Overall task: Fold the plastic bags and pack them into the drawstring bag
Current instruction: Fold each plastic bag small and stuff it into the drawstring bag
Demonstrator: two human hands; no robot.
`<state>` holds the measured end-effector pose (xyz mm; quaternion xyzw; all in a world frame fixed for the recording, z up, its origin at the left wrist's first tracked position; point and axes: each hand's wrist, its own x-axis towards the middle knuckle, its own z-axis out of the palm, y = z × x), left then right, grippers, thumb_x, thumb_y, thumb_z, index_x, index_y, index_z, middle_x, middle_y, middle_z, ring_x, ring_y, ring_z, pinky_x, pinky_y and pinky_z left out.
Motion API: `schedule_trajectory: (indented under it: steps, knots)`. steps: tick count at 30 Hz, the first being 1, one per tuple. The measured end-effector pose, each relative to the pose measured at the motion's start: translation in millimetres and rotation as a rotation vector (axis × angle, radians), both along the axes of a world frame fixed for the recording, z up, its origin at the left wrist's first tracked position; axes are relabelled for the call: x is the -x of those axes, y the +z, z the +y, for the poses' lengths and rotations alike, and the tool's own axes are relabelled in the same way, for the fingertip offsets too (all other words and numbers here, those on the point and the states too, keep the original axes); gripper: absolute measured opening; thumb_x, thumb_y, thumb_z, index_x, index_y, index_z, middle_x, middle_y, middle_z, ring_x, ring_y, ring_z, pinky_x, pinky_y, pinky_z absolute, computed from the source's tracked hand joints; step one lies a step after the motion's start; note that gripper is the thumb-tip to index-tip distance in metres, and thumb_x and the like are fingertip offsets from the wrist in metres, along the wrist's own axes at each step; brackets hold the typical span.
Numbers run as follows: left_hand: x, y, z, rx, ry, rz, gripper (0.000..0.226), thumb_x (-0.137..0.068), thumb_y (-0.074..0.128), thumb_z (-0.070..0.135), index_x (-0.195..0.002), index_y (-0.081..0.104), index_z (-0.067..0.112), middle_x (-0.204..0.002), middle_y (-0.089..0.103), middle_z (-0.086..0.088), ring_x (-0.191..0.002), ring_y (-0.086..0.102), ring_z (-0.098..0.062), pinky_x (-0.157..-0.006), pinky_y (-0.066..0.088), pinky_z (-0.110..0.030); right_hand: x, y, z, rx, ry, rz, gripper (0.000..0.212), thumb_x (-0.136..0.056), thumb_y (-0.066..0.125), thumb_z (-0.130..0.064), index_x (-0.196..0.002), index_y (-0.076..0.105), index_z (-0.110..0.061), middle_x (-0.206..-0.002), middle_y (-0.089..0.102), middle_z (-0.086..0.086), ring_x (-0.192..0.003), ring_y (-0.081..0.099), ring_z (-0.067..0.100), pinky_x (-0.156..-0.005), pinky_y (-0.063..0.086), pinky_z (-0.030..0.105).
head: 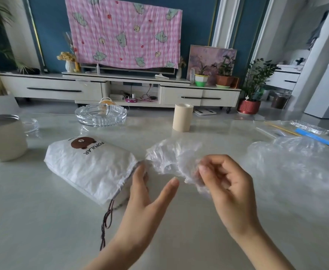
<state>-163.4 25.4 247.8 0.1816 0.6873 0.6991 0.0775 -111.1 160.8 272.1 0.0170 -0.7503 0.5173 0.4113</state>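
Two hands in my view: my right hand [230, 184] pinches a crumpled clear plastic bag [171, 154] between thumb and curled fingers, just right of the white drawstring bag [89, 162], which lies flat on the bench [42, 221] with its cords [107, 221] trailing toward me. My left hand [146, 201] is spread, fingers straight, tips at the drawstring bag's mouth, contact unclear. Another plastic heap [296, 158] lies on the bench farther right, with a glass ashtray [100, 114], tape roll [182, 117] and cup [3, 137] farther back.
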Motion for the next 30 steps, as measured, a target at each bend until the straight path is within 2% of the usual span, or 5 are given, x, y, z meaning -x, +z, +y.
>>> schedule_trajectory:
  steps: [6, 10, 21, 26, 30]
  knots:
    - [11, 9, -4, -0.104, -0.126, -0.206, 0.067, -0.070, 0.070, 0.059, -0.116, 0.061, 0.011, -0.115, 0.067, -0.003, -0.108, 0.061, -0.011, -0.101, 0.043, -0.033, -5, 14, 18, 0.354, 0.038, -0.009, 0.014, -0.088, 0.053, -0.001, -0.080, 0.062, -0.009, -0.054, 0.058, 0.000, -0.051, 0.050, 0.012, -0.051, 0.043, 0.015]
    - [12, 11, -2, -0.173, -0.102, -0.268, 0.026, -0.086, 0.054, 0.027, -0.079, 0.061, 0.002, -0.069, 0.069, -0.008, -0.061, 0.064, -0.016, -0.058, 0.053, -0.026, 0, 3, 26, 0.185, -0.128, -0.095, 0.015, -0.093, 0.053, -0.011, -0.080, 0.060, -0.009, -0.052, 0.055, -0.005, -0.047, 0.047, 0.004, -0.046, 0.040, 0.013]
    - [-15, 29, -22, 0.616, -0.205, 0.173, 0.049, -0.091, 0.048, 0.043, -0.052, 0.059, 0.014, -0.043, 0.058, 0.003, -0.033, 0.045, -0.009, -0.044, 0.041, -0.017, 14, -28, 57, -0.367, -0.233, -0.627, 0.025, -0.088, 0.062, -0.030, -0.068, 0.060, -0.016, -0.052, 0.057, -0.001, -0.050, 0.049, 0.009, -0.058, 0.043, 0.029]
    - [-7, 15, -10, 0.324, -0.016, 0.754, 0.022, -0.085, 0.047, 0.041, -0.083, 0.063, 0.028, -0.079, 0.064, 0.017, -0.073, 0.058, 0.004, -0.064, 0.040, -0.005, 15, -22, 35, -0.251, 0.056, -0.599, 0.018, -0.084, 0.066, -0.026, -0.072, 0.067, -0.014, -0.062, 0.064, 0.007, -0.054, 0.051, 0.004, -0.056, 0.040, 0.020]
    - [3, -22, 8, 0.782, -0.225, 0.798, 0.089, -0.072, -0.001, 0.061, -0.149, 0.015, 0.020, -0.154, 0.009, 0.014, -0.142, 0.004, -0.001, -0.107, -0.006, -0.005, 19, -25, 34, -0.308, -0.071, -0.573, 0.024, -0.087, 0.062, -0.029, -0.067, 0.062, -0.016, -0.060, 0.060, 0.002, -0.056, 0.051, 0.008, -0.061, 0.042, 0.030]
